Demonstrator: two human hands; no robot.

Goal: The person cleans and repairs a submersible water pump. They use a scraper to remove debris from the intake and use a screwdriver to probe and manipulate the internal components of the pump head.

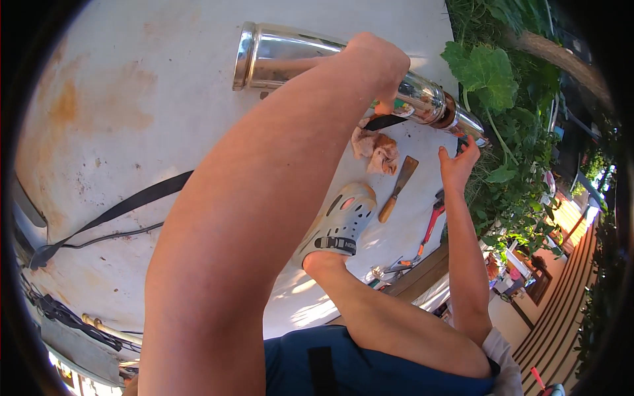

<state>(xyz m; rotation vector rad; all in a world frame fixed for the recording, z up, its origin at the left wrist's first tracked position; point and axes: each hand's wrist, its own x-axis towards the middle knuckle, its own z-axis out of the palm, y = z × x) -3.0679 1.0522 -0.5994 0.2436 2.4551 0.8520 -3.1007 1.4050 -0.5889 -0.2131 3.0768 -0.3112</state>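
A long shiny metal cylinder [294,47] lies across the upper part of the head view, with a wide rimmed end at left and a narrower end section [465,123] at right. My left hand [382,66] bends over its middle, fingers curled round the far side and partly hidden by my wrist. Close to the narrow end is my right hand [460,163], its thumb spread away and its fingertips against the metal. Just below the cylinder lie a crumpled, stained cloth [376,152] and a scraper with a wooden handle [398,190].
My foot in a pale clog [347,218] rests on the stained pale surface [119,138]. Red-handled pliers [432,221] and other tools lie near a wooden edge [416,280]. Leafy plants [485,76] crowd the right side. A black strap [132,201] stretches at left.
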